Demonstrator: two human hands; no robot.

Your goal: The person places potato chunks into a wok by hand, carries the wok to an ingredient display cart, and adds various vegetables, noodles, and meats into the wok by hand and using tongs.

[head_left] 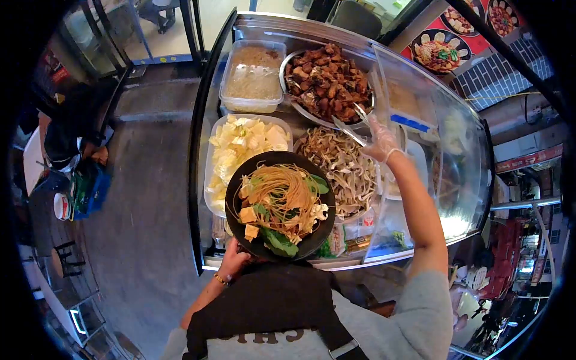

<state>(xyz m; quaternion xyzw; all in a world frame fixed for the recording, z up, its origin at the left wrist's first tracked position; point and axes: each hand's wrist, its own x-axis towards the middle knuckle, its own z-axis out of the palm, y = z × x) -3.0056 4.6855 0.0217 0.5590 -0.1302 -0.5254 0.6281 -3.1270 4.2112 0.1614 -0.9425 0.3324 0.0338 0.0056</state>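
Note:
My left hand [234,259] grips the near left edge of a black bowl [322,233] in front of my chest. In the bowl lie thin brown noodles [279,189], tofu cubes [249,222], green leaves [279,242] and white pieces. My right hand [384,143], in a clear plastic glove, is closed on metal tongs [350,131]. The tongs reach the near right edge of a metal tray heaped with browned chunks [329,84], above sliced mushrooms [348,180]. Whether the tongs pinch anything I cannot tell.
A glass display case [444,162] holds the food. At its left are a tub of pale liquid [252,66] and torn cabbage leaves [243,141]. Wrapped packets [360,228] lie near the front. Left of the case is grey floor [144,198], with a blue crate [96,189] beyond.

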